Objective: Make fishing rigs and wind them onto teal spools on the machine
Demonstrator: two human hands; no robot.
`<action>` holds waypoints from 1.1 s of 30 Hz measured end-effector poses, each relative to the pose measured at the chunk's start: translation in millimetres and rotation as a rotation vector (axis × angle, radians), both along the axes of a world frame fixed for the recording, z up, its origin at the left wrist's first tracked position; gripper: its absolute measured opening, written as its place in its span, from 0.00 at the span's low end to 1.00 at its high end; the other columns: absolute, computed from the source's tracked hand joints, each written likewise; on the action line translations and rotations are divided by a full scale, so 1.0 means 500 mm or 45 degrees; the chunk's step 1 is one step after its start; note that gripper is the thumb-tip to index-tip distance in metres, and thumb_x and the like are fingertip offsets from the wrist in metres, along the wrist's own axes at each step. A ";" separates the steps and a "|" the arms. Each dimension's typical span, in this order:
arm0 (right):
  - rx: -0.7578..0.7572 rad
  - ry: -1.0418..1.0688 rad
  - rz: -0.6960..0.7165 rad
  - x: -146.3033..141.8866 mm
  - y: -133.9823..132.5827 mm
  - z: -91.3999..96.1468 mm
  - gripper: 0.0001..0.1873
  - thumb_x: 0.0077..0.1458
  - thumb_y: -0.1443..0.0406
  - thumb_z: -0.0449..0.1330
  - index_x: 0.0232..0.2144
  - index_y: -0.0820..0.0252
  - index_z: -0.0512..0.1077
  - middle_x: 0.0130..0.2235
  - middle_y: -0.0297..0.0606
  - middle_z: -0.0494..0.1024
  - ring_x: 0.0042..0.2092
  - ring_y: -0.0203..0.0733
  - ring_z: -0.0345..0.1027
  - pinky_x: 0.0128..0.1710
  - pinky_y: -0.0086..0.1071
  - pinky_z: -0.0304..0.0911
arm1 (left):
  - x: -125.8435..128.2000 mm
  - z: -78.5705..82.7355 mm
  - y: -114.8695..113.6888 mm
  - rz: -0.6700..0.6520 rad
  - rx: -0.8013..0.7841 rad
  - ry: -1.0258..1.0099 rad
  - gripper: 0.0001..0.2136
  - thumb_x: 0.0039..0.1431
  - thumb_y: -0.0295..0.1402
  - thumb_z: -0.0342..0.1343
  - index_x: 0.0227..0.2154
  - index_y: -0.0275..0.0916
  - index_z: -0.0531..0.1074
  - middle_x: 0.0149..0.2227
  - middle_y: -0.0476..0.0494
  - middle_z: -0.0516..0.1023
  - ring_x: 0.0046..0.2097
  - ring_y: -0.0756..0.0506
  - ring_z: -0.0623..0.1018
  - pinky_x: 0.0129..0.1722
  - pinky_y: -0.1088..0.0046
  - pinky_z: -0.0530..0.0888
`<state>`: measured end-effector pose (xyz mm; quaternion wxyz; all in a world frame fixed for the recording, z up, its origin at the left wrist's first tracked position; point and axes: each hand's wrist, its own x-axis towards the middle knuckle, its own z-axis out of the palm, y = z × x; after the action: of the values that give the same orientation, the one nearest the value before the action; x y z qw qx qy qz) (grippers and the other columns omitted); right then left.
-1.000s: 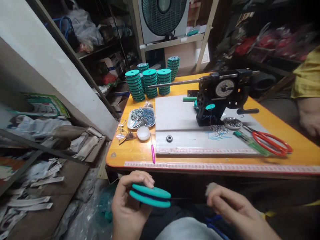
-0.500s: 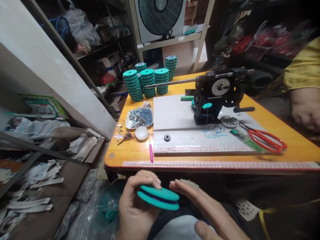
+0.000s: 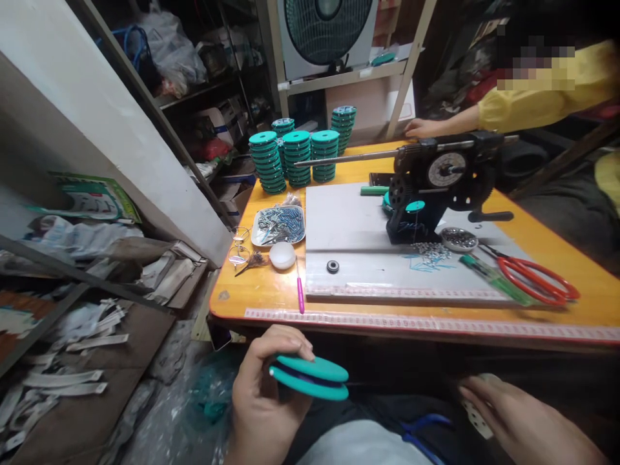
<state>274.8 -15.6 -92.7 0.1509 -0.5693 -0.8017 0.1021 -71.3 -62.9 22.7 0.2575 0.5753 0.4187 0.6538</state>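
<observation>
My left hand (image 3: 271, 394) grips a teal spool (image 3: 314, 376) by its edge, thumb and fingers around its two round discs. Dark material shows in the groove between the discs. My right hand (image 3: 527, 413) is out at the lower right, apart from the spool and smeared by motion. Beside its fingers is a pale piece with holes (image 3: 477, 420), partly covered by the hand. A small beige patch shows at the far side of that hand; its kind is unclear. Blue-handled pliers (image 3: 426, 429) lie on my lap between the hands.
On the yellow table (image 3: 232, 294) stand stacked teal spools (image 3: 296, 158), a black hand-crank winder (image 3: 436, 181), a tray of metal pieces (image 3: 278, 226), a white cup (image 3: 282, 256) and red-handled scissors (image 3: 537, 281). Another person's hand (image 3: 421, 128) rests at the table's back edge.
My right hand has moved away from the spool to the right, uncovering the pliers. My left hand keeps the spool. The other person's arm has reached to the table's back edge.
</observation>
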 end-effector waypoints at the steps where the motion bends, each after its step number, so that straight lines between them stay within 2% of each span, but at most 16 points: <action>1: 0.002 0.006 0.105 -0.009 -0.009 0.005 0.18 0.59 0.57 0.53 0.40 0.56 0.80 0.40 0.44 0.82 0.37 0.49 0.79 0.36 0.37 0.77 | 0.002 -0.001 0.001 -0.003 0.001 0.002 0.18 0.52 0.17 0.60 0.44 0.42 0.67 0.35 0.46 0.74 0.39 0.46 0.75 0.41 0.68 0.75; 4: 0.003 0.097 0.359 -0.087 -0.035 0.076 0.27 0.62 0.61 0.52 0.63 0.53 0.62 0.60 0.42 0.70 0.58 0.48 0.69 0.53 0.39 0.69 | 0.010 -0.005 0.005 0.001 0.044 -0.013 0.16 0.53 0.20 0.61 0.43 0.41 0.68 0.33 0.46 0.74 0.38 0.46 0.75 0.40 0.68 0.75; 7: -0.066 0.303 0.520 -0.191 -0.049 0.176 0.35 0.61 0.61 0.56 0.68 0.50 0.51 0.64 0.40 0.65 0.62 0.46 0.63 0.56 0.36 0.67 | 0.017 -0.007 0.007 -0.010 0.071 -0.006 0.15 0.54 0.21 0.61 0.43 0.42 0.69 0.33 0.46 0.75 0.37 0.46 0.76 0.40 0.67 0.74; 9: -0.136 0.521 0.533 -0.242 -0.046 0.224 0.32 0.60 0.58 0.59 0.65 0.50 0.58 0.59 0.41 0.71 0.58 0.46 0.69 0.52 0.33 0.70 | 0.019 -0.006 0.006 -0.030 0.062 0.030 0.16 0.53 0.20 0.61 0.44 0.41 0.69 0.34 0.46 0.76 0.38 0.46 0.76 0.42 0.66 0.74; 11: -0.281 0.725 0.515 -0.262 -0.033 0.244 0.17 0.62 0.58 0.57 0.51 0.52 0.74 0.46 0.39 0.80 0.45 0.41 0.77 0.43 0.27 0.73 | 0.015 -0.003 0.004 -0.027 0.074 0.058 0.18 0.52 0.19 0.61 0.44 0.41 0.69 0.35 0.46 0.76 0.39 0.46 0.76 0.42 0.66 0.74; 12: -0.355 0.793 0.493 -0.260 -0.024 0.241 0.12 0.63 0.58 0.56 0.42 0.53 0.77 0.38 0.38 0.81 0.38 0.38 0.77 0.38 0.25 0.73 | 0.012 -0.001 0.002 -0.017 0.077 0.070 0.19 0.51 0.18 0.61 0.44 0.41 0.69 0.35 0.46 0.76 0.39 0.46 0.76 0.42 0.66 0.74; 14: -0.466 0.803 0.428 -0.229 -0.004 0.212 0.17 0.65 0.57 0.53 0.29 0.57 0.76 0.28 0.35 0.77 0.30 0.36 0.74 0.30 0.23 0.70 | 0.003 0.001 -0.002 0.013 0.066 0.086 0.20 0.50 0.16 0.61 0.45 0.41 0.68 0.36 0.47 0.75 0.40 0.46 0.76 0.43 0.67 0.74; 16: -0.503 0.611 0.383 -0.175 0.014 0.157 0.18 0.63 0.56 0.54 0.27 0.57 0.75 0.27 0.36 0.77 0.30 0.38 0.74 0.30 0.25 0.70 | -0.007 0.002 -0.005 0.037 0.029 0.092 0.21 0.50 0.15 0.60 0.45 0.41 0.68 0.36 0.47 0.75 0.41 0.47 0.75 0.43 0.67 0.74; 19: -0.330 0.299 0.216 -0.103 0.023 0.076 0.17 0.60 0.57 0.54 0.27 0.57 0.78 0.28 0.41 0.79 0.31 0.45 0.77 0.31 0.31 0.73 | -0.015 0.000 -0.007 0.051 -0.005 0.067 0.20 0.52 0.15 0.58 0.44 0.42 0.67 0.37 0.47 0.74 0.41 0.47 0.75 0.42 0.68 0.75; 21: -0.257 0.206 0.183 -0.094 0.009 0.059 0.18 0.60 0.59 0.52 0.33 0.58 0.81 0.35 0.46 0.82 0.37 0.50 0.79 0.37 0.37 0.76 | -0.014 -0.002 -0.006 0.041 -0.005 0.052 0.19 0.52 0.15 0.58 0.44 0.41 0.67 0.37 0.46 0.74 0.41 0.47 0.75 0.42 0.68 0.75; 22: -0.246 0.226 0.194 -0.105 -0.003 0.066 0.19 0.61 0.60 0.51 0.42 0.58 0.80 0.42 0.47 0.81 0.43 0.51 0.78 0.43 0.40 0.75 | -0.012 -0.003 -0.005 0.028 0.002 0.051 0.19 0.52 0.16 0.59 0.44 0.41 0.67 0.37 0.46 0.74 0.41 0.47 0.75 0.42 0.68 0.75; 24: -0.315 0.382 0.257 -0.152 -0.029 0.108 0.24 0.65 0.59 0.49 0.61 0.52 0.67 0.58 0.42 0.72 0.59 0.49 0.67 0.57 0.43 0.66 | -0.006 -0.003 -0.001 0.003 0.018 0.056 0.19 0.52 0.16 0.59 0.44 0.41 0.67 0.36 0.46 0.74 0.40 0.47 0.75 0.42 0.69 0.75; 25: -0.384 0.489 0.280 -0.182 -0.041 0.136 0.26 0.66 0.58 0.50 0.64 0.48 0.60 0.62 0.39 0.67 0.63 0.47 0.61 0.60 0.43 0.62 | -0.002 -0.003 0.000 -0.009 0.029 0.063 0.19 0.52 0.16 0.60 0.44 0.40 0.67 0.36 0.46 0.74 0.40 0.47 0.75 0.42 0.69 0.75; 27: -0.505 0.771 0.404 -0.239 -0.055 0.191 0.27 0.65 0.55 0.52 0.64 0.46 0.59 0.62 0.39 0.68 0.62 0.46 0.63 0.58 0.39 0.64 | 0.004 -0.002 0.003 -0.026 0.052 0.082 0.18 0.52 0.17 0.60 0.44 0.39 0.67 0.35 0.46 0.74 0.40 0.46 0.75 0.42 0.68 0.75; 30: -0.726 0.972 0.426 -0.268 -0.050 0.229 0.18 0.63 0.52 0.54 0.43 0.56 0.77 0.40 0.42 0.80 0.40 0.41 0.76 0.41 0.30 0.72 | 0.005 -0.001 0.005 -0.028 0.110 0.102 0.18 0.52 0.18 0.61 0.44 0.38 0.68 0.35 0.45 0.75 0.40 0.46 0.75 0.42 0.67 0.75; 33: -0.806 0.864 0.338 -0.212 -0.024 0.189 0.24 0.65 0.52 0.51 0.25 0.61 0.73 0.26 0.37 0.74 0.28 0.36 0.69 0.29 0.25 0.67 | -0.003 -0.001 0.002 -0.005 0.110 0.108 0.19 0.50 0.15 0.60 0.44 0.38 0.68 0.36 0.45 0.75 0.40 0.46 0.75 0.42 0.67 0.75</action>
<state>168.9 -27.4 1.8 0.2091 -0.4146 -0.7024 0.5394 -72.9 -61.9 22.1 0.2156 0.6139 0.3996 0.6457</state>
